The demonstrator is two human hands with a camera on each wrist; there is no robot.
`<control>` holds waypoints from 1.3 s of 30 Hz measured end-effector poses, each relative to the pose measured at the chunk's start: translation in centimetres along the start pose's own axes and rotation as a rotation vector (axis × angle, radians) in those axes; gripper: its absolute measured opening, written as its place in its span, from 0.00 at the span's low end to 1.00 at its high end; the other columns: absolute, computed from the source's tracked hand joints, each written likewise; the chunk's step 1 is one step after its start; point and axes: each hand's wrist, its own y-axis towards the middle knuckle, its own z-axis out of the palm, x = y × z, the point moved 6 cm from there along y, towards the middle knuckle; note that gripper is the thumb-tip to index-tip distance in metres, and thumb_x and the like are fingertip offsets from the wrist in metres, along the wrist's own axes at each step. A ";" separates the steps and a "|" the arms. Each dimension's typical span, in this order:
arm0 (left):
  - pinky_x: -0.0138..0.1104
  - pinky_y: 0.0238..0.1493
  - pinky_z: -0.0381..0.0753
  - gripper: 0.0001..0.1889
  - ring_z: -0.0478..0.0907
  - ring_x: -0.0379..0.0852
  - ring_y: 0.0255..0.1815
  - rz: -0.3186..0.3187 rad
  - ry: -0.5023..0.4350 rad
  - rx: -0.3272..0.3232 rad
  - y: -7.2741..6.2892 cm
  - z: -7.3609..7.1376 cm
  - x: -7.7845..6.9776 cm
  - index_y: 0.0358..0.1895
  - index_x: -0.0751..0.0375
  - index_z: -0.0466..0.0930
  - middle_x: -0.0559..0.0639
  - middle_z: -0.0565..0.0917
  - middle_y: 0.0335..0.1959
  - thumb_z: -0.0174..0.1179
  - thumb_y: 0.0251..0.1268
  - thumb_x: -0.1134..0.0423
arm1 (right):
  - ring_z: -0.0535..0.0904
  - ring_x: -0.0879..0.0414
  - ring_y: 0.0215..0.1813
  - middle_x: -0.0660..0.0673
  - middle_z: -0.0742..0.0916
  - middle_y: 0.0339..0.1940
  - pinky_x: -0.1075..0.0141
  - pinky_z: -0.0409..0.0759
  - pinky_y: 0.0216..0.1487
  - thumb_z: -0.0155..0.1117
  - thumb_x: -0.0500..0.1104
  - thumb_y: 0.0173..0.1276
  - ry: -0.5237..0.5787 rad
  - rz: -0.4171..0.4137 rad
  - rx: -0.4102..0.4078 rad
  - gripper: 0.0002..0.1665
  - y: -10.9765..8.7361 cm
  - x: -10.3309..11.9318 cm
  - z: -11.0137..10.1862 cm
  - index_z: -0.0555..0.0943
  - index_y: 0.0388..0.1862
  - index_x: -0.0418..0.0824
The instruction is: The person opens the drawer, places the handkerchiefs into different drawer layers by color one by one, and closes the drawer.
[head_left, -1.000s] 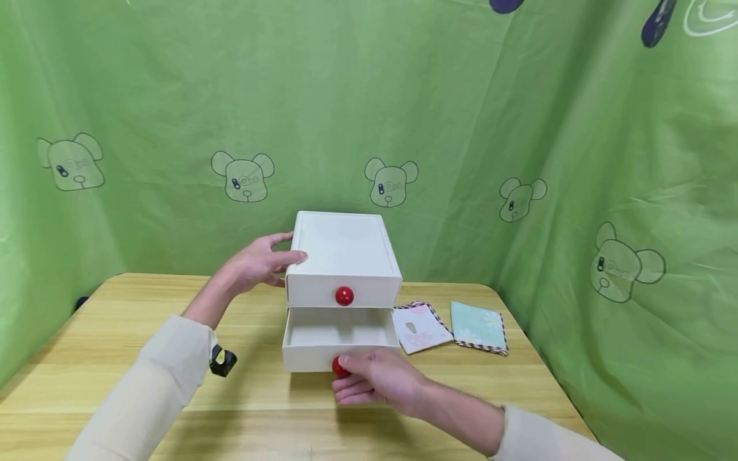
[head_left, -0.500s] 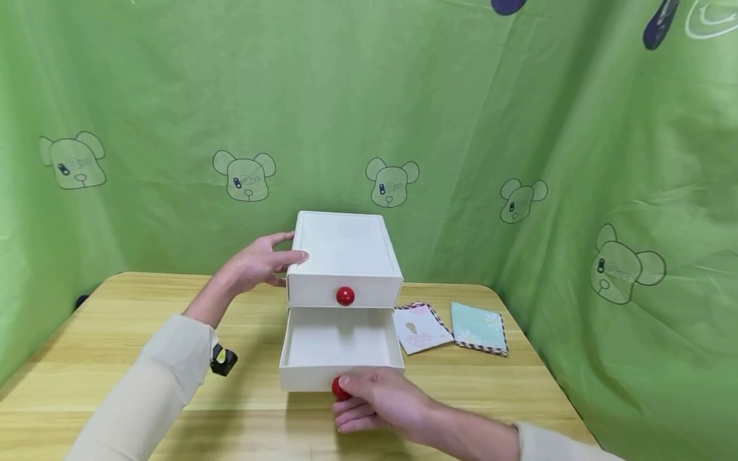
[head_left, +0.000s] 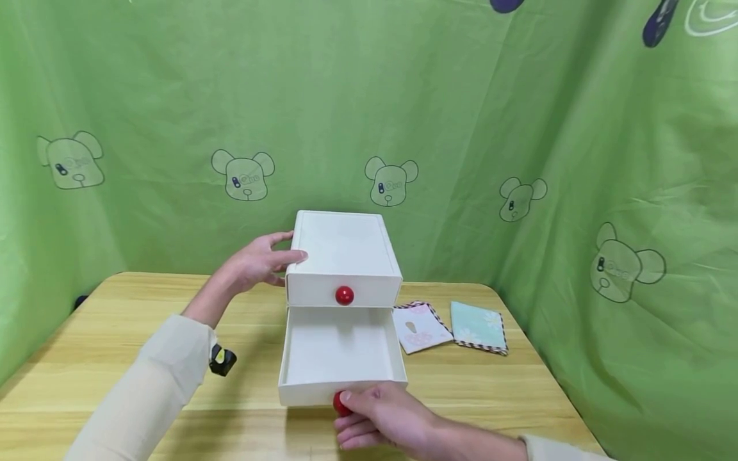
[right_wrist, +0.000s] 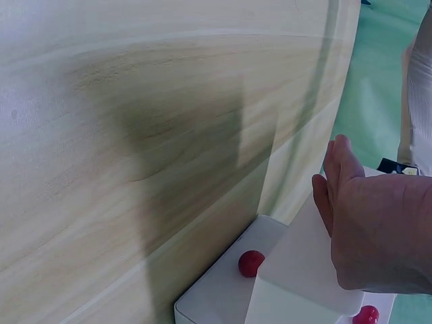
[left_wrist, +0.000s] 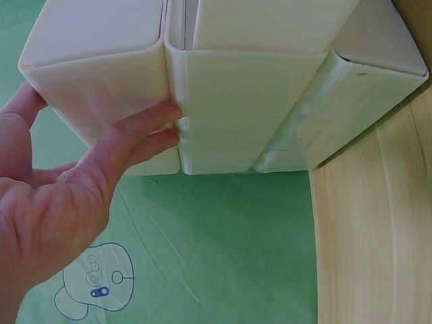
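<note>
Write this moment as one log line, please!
middle drawer: open; left hand: touches white cabinet; right hand: pinches drawer's red knob

The white middle drawer (head_left: 343, 352) is extended; its round red knob (head_left: 339, 403) sits pinched in the right hand (head_left: 394, 415). The white three-tier cabinet (head_left: 347, 246) stands upright beyond this grip.

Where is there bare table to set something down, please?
Bare table lies left of the left sleeve, and between the blue cloth and right sleeve. Crowded: right of the drawer unit, where the white cloth lies close.
</note>
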 end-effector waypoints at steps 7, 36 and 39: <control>0.53 0.65 0.81 0.49 0.72 0.65 0.71 -0.007 0.009 -0.009 -0.2 0.0 0.0 0.84 0.54 0.37 0.67 0.71 0.72 0.63 0.71 0.55 | 0.88 0.53 0.39 0.40 0.89 0.38 0.60 0.91 0.47 0.56 0.45 0.79 -0.010 -0.017 -0.004 0.21 0.1 -0.3 0.3 0.80 0.53 0.27; 0.52 0.64 0.82 0.49 0.72 0.66 0.70 0.000 0.012 -0.007 -0.3 -0.1 0.0 0.84 0.54 0.37 0.68 0.70 0.73 0.63 0.71 0.54 | 0.87 0.50 0.39 0.45 0.89 0.38 0.60 0.91 0.41 0.57 0.50 0.79 -0.676 -0.005 0.297 0.18 -1.8 7.0 -2.3 0.87 0.46 0.39; 0.52 0.64 0.81 0.49 0.72 0.65 0.70 0.001 0.009 -0.004 -0.4 -0.1 0.0 0.84 0.54 0.37 0.67 0.70 0.73 0.63 0.71 0.55 | 0.86 0.51 0.39 0.46 0.89 0.37 0.61 0.90 0.42 0.56 0.50 0.79 -0.684 -0.073 0.273 0.18 -2.2 8.7 -2.7 0.86 0.45 0.38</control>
